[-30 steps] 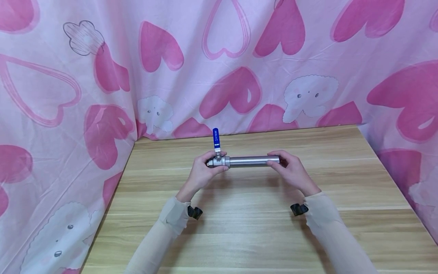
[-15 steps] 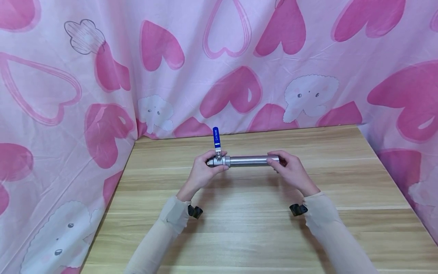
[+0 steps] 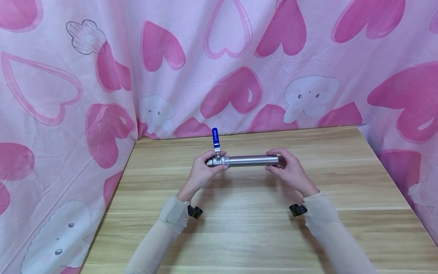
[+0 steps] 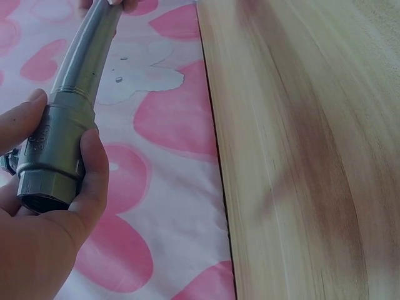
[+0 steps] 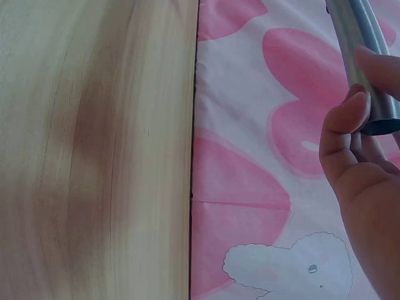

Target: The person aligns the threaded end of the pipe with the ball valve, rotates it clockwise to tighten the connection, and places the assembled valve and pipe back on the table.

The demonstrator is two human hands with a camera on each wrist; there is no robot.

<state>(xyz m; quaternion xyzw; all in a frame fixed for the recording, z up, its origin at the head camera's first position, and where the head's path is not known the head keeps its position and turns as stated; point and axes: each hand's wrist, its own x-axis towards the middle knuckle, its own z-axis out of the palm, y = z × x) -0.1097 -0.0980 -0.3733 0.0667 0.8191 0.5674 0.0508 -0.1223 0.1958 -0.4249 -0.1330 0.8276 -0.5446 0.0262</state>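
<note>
A ball valve (image 3: 218, 161) with a blue lever handle (image 3: 215, 137) is joined to one end of a straight steel pipe (image 3: 251, 161). My left hand (image 3: 201, 172) grips the valve body, thumb on the near side and fingers on the far side. At the pipe's right end my right hand (image 3: 292, 171) holds it between thumb and fingers. The pipe lies level across the head view, above the table, with the lever pointing away from me. In the left wrist view the valve's hexagonal end (image 4: 47, 187) faces the camera. The right wrist view shows the pipe's open end (image 5: 381, 128).
Below the hands spreads a wood-grain table (image 3: 239, 228). A pink curtain with hearts (image 3: 229, 93) hangs along its back and both sides. Each sleeve carries a small black camera, one at the left wrist (image 3: 195, 212) and one at the right wrist (image 3: 298, 209).
My right thumb has shifted from on top of the pipe to its near lower edge, and the fingers have re-set around the end. The left hand keeps its grip; the lever leans slightly further left.
</note>
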